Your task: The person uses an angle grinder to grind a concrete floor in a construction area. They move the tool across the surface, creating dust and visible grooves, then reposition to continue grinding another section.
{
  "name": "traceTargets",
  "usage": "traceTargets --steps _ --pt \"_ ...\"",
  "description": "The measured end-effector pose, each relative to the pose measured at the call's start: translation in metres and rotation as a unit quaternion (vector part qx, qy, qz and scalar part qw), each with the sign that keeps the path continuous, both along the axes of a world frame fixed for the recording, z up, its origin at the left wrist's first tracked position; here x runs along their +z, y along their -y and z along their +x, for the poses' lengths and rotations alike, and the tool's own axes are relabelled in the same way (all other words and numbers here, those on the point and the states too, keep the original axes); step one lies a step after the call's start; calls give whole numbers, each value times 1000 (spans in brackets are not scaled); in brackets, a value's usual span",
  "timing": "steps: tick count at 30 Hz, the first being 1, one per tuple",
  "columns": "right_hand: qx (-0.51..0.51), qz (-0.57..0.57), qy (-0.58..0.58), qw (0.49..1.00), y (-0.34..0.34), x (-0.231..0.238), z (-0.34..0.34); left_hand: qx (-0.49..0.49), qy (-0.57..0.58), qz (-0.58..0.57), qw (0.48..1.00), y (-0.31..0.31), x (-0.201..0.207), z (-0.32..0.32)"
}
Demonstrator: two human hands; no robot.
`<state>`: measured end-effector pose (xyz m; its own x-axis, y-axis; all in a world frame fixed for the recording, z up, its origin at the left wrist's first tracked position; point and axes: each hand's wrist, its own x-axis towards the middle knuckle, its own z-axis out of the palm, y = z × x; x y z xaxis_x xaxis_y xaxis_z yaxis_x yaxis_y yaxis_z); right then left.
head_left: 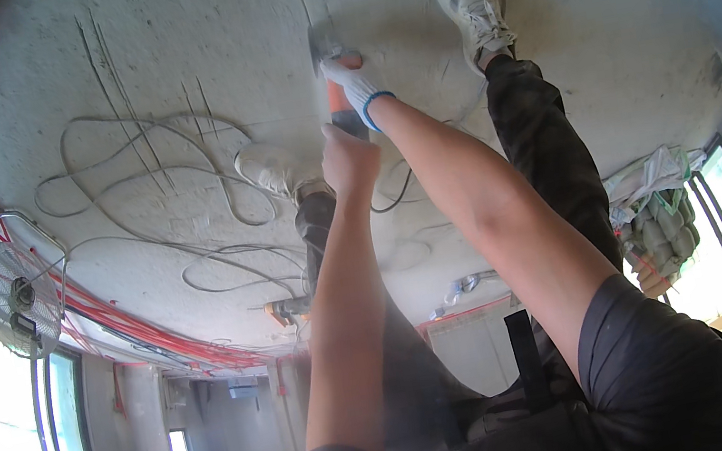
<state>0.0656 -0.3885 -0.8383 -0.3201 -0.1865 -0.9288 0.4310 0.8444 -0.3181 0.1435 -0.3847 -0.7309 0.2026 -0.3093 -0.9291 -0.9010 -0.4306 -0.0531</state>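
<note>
An angle grinder (337, 102) with an orange and dark body is held low at the concrete floor, between my two shoes. My left hand (352, 161), bare, is closed round its dark rear end. My right hand (352, 82), in a white knitted glove with a blue cuff, grips the body near the head. The grinder's guard and disc (323, 43) sit at the far end, close to the floor; blur hides whether the disc touches it. Thin curved lines run across the floor ahead of the disc.
A grey cord (101, 202) lies in loose loops on the left. Beyond it stand a metal fan (18, 294) and red conduits (149, 335). My shoes (473, 8) flank the grinder. A yellow power tool (287, 310) lies nearer me; stacked sacks (662, 235) stand at right. Haze blurs the air.
</note>
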Motion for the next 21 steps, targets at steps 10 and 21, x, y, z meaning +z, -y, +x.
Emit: traceTargets --steps 10,21 --pt "-5 -46 -51 998 -13 -31 5 0 -11 -34 999 -10 -6 -1" --pt "-12 1 -29 1000 -22 -21 9 10 17 -15 1000 -8 9 0"
